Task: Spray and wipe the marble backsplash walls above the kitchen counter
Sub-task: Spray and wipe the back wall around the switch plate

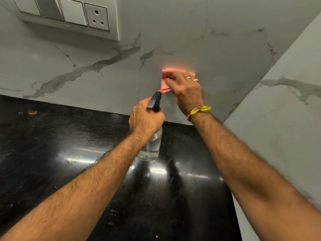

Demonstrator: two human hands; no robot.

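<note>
Presently a folded pink cloth (169,76) is pressed flat against the grey, dark-veined marble wall (217,49) by the right hand (186,92), its fingers spread over the cloth, just above the black counter (52,145). A clear spray bottle (152,145) with a black trigger head and red nozzle is clenched in the grip of the left hand (145,117), held over the counter and aimed at the wall beside the cloth. A switch panel (69,13) is mounted on the wall, upper left.

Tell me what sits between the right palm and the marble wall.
In the head view, a folded pink cloth lies between the right hand and the marble backsplash, pressed flat against the wall, its edges showing past the fingers.
</note>
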